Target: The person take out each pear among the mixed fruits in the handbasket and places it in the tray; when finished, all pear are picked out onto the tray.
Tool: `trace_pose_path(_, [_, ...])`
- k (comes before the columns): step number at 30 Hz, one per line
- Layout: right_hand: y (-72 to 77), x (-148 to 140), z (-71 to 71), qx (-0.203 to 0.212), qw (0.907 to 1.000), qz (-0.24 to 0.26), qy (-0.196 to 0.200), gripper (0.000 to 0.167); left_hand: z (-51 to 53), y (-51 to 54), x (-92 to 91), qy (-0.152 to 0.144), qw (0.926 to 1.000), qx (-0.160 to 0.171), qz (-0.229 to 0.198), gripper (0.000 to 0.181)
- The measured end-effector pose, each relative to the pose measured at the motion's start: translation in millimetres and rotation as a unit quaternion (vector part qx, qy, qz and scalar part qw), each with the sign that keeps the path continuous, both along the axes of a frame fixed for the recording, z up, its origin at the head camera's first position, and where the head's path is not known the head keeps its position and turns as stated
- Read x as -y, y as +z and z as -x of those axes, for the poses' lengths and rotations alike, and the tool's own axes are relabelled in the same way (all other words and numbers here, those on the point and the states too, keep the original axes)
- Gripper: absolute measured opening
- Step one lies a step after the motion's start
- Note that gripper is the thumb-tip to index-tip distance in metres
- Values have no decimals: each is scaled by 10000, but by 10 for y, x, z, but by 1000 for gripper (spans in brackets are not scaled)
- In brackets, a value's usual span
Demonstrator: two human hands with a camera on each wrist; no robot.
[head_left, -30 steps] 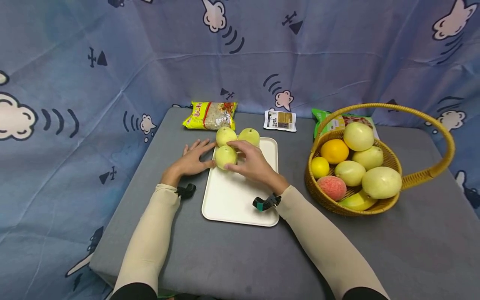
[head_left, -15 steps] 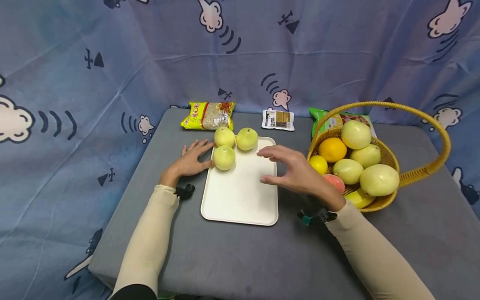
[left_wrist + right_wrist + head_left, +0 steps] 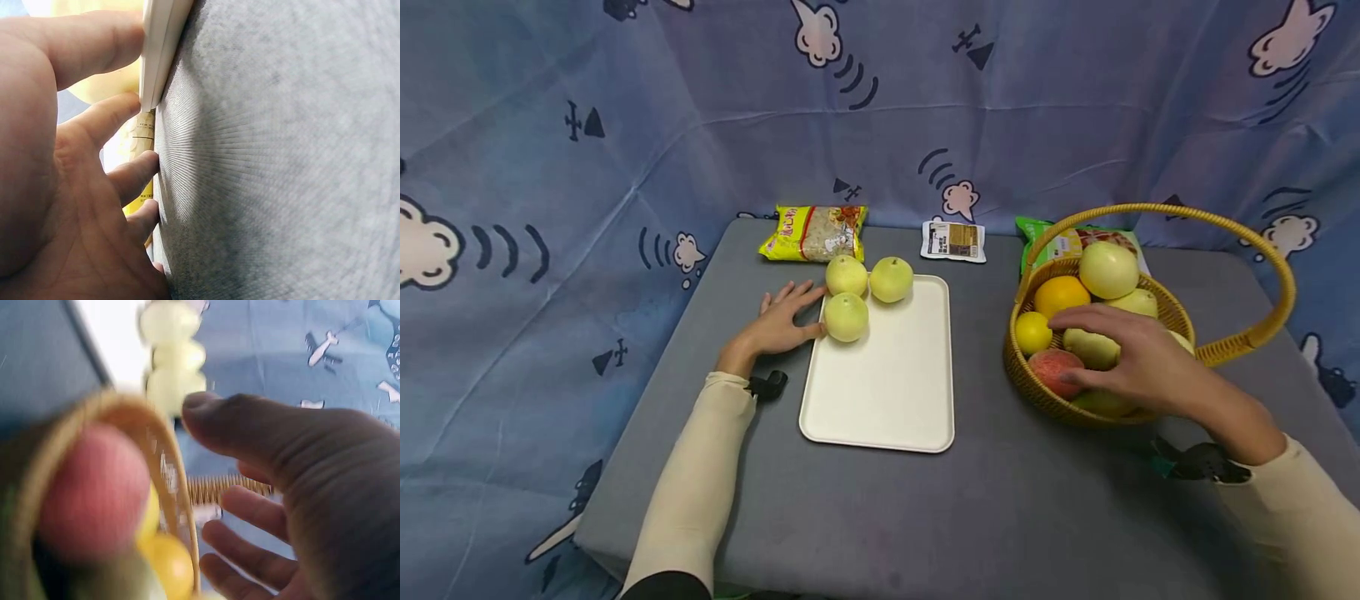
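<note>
Three green fruits (image 3: 846, 317) on one white tray (image 3: 887, 392)
They sit at its far left. My left grip (image 3: 778, 323) touches the tray, fingers spread. My right grip (image 3: 1142, 358), thumb and fingers apart, is over one basket (image 3: 1028, 390), near one pink fruit (image 3: 1052, 372) and one yellow fruit (image 3: 1032, 333).

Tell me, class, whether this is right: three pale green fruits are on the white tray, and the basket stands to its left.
The side is wrong: the head view shows the basket to the right of the white tray. The rest holds: three pale green fruits are on the tray.
</note>
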State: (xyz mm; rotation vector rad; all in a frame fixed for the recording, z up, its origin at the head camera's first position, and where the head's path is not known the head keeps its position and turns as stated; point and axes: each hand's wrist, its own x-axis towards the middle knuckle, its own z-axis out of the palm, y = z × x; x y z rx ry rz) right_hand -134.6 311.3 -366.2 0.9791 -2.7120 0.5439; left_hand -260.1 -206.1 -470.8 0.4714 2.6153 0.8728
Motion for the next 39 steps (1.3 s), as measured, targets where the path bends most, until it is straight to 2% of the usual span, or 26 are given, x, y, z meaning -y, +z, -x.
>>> trace_pose_path(3, [71,-224,-73,224,9977,-505,-393,69,-3,2,-1,17,10000,-6,-3,81])
trace_pose_path(6, [134,-391,-129,644,9910,-900,-748,62,-9,7,0,23,10000,-15,-16,80])
trace_pose_path(11, [160,-559,-161,1121,9801,-1358,-913,61,-13,15,-3,12,10000,-16,-1,80])
trace_pose_path(14, [111,-618,-167,981,9820,-1406,-798,69,-9,20,-4,23,10000,-10,27,80])
trace_pose_path(18, [29,-662,-160,480,9878,-1377,-548,78,-7,26,-10,37,10000,-4,27,79])
trace_pose_path(21, [11,-651,-158,269,9889,-1352,-554,77,-10,25,-10,30,10000,-1,20,79])
trace_pose_path(25, [53,-571,-191,194,9900,-1097,-864,73,-11,15,-5,7,10000,7,25,79])
trace_pose_path(29, [112,-393,-229,24,9937,-475,-1013,76,-12,8,-1,23,10000,0,39,79])
trace_pose_path(33, [151,-153,-210,-22,9958,142,-903,78,-8,11,0,39,10000,-12,53,80])
trace_pose_path(39, [133,187,-94,44,9954,674,-672,77,-4,11,-6,43,10000,8,59,80])
